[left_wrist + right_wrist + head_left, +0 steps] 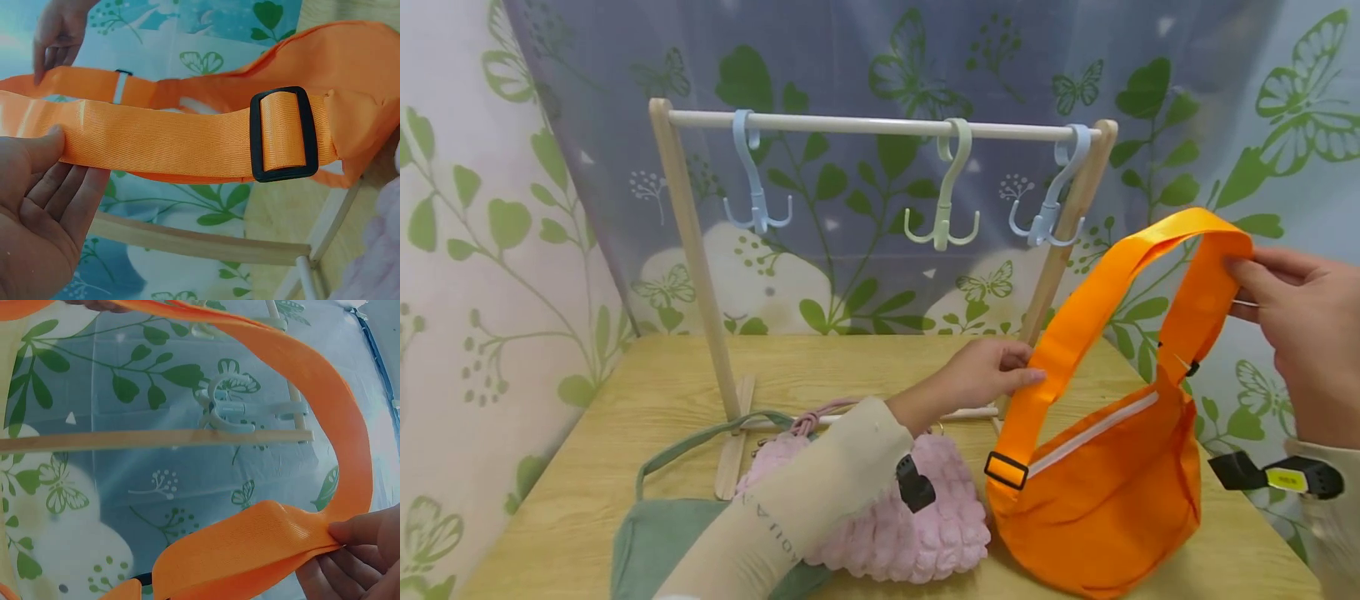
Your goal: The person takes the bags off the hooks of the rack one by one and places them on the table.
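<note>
An orange shoulder bag (1105, 508) with a white zip and a wide strap stands at the table's right side, its strap held up in a loop. My left hand (977, 379) pinches the strap's left side above the black buckle (284, 134), thumb on top and fingers beneath. Higher up, my right hand (1315, 333) pinches the strap (269, 550) near the top of the loop. Left of the orange bag lie a pink puffy bag (917, 517), partly behind my left forearm, and a green bag (662, 533) with a thin strap.
A wooden rack with a white rail (850, 125) stands on the table (587, 442). From the rail hang a blue hook (756, 183) at left, a pale green hook (947, 192) right of centre and another blue hook (1056, 196) beside the right post (1090, 183). Leaf-patterned cloth hangs behind.
</note>
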A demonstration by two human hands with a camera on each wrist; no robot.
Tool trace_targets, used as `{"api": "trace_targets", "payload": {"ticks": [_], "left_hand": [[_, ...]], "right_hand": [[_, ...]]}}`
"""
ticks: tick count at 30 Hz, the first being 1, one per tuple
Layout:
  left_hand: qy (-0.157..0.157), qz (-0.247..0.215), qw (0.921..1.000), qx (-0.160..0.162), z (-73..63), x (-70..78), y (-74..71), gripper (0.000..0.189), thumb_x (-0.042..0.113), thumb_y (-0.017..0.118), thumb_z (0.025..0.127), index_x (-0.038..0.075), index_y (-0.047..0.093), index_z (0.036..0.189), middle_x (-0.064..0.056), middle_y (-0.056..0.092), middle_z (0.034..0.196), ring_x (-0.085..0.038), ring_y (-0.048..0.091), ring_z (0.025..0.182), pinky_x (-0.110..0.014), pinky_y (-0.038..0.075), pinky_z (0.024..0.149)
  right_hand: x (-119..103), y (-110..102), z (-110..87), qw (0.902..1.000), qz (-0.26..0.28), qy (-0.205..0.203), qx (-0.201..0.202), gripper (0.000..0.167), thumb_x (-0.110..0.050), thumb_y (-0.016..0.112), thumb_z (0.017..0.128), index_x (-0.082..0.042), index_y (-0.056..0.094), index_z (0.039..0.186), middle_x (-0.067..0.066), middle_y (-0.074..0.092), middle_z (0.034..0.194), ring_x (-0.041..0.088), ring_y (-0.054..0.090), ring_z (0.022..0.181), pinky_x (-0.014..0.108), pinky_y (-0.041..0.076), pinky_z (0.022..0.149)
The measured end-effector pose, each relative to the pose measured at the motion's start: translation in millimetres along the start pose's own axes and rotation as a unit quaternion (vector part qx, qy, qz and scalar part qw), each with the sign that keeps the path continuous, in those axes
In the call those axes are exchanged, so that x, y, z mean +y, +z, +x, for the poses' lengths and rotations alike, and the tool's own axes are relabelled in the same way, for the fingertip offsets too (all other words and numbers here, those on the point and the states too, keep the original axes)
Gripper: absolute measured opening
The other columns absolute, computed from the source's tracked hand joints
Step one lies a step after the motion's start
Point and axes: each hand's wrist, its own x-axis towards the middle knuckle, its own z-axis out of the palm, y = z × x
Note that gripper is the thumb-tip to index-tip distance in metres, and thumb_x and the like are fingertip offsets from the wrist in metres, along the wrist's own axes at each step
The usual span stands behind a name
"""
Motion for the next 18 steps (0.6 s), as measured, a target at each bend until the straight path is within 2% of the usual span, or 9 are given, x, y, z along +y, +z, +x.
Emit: {"api": "trace_targets", "payload": {"ticks": [2,3,6,9,11,13,18], "left_hand": [[-0.002,0.006,1.0,0.004,1.7,3.0,-4.1,0.015,0.02,0.065,0.094,0.005,0.066,0.099,-0.001,0.07,0.094,-0.005,0.064,0.079,-0.019,0.054,0.069],[-0.001,0.007,1.0,0.005,2.8,4.1,-6.1,0.015,0.019,0.065,0.094,0.005,0.066,0.099,-0.002,0.07,0.095,-0.006,0.064,0.08,-0.019,0.054,0.069],[-0.004,-0.003,0.9999,0.01,6.5,6.0,-10.9,0.014,0.018,0.064,0.094,0.005,0.065,0.1,-0.002,0.069,0.095,-0.007,0.064,0.081,-0.022,0.056,0.071],[-0.008,-0.013,0.9998,0.014,10.3,6.4,-14.8,0.017,0.017,0.064,0.094,0.005,0.065,0.106,-0.002,0.069,0.095,-0.008,0.063,0.081,-0.028,0.057,0.076],[-0.009,-0.019,0.9997,0.015,12.5,5.6,-17.2,0.017,0.016,0.064,0.095,0.004,0.064,0.106,-0.003,0.068,0.095,-0.009,0.063,0.082,-0.032,0.057,0.077],[-0.009,-0.021,0.9996,0.017,14.4,3.8,-19.4,0.017,0.015,0.063,0.095,0.003,0.065,0.106,-0.005,0.069,0.097,-0.01,0.064,0.083,-0.03,0.057,0.075],[-0.023,-0.021,0.999,0.033,19.5,-5.6,-23.2,0.016,0.014,0.063,0.095,0.002,0.066,0.105,-0.008,0.07,0.099,-0.011,0.065,0.083,-0.022,0.056,0.07]], "right_hand": [[3.5,-3.3,0.5,0.9999,-0.002,0.01,-0.002,0.06,-0.05,0.051,0.092,-0.02,0.05,0.143,-0.016,0.061,0.119,-0.014,0.057,0.077,0.018,0.042,0.099],[5.4,-4.9,1.1,0.9999,0.002,0.01,-0.003,0.06,-0.05,0.052,0.092,-0.019,0.05,0.143,-0.018,0.062,0.116,-0.015,0.057,0.076,0.016,0.043,0.096],[12.2,-9.3,3.7,0.9998,0.015,0.006,-0.007,0.06,-0.045,0.054,0.093,-0.013,0.049,0.143,-0.023,0.061,0.104,-0.016,0.057,0.072,0.01,0.05,0.078],[19.9,-13.5,5.3,0.9994,0.033,0.002,-0.012,0.05,-0.04,0.055,0.094,-0.014,0.055,0.137,-0.027,0.057,0.09,-0.016,0.057,0.068,0.003,0.047,0.061],[25.6,-16.0,5.8,0.9993,0.034,0.006,-0.016,0.042,-0.039,0.054,0.095,-0.018,0.058,0.131,-0.028,0.054,0.085,-0.015,0.057,0.066,0.004,0.047,0.059],[32.4,-17.9,6.6,0.9992,0.03,0.015,-0.021,0.033,-0.037,0.053,0.096,-0.022,0.058,0.125,-0.029,0.052,0.081,-0.015,0.056,0.065,0.004,0.047,0.058],[51.4,-19.2,7.1,0.9987,-0.013,0.041,-0.026,0.051,-0.04,0.049,0.098,-0.011,0.051,0.14,-0.025,0.048,0.086,-0.015,0.054,0.066,0.004,0.047,0.057]]}}
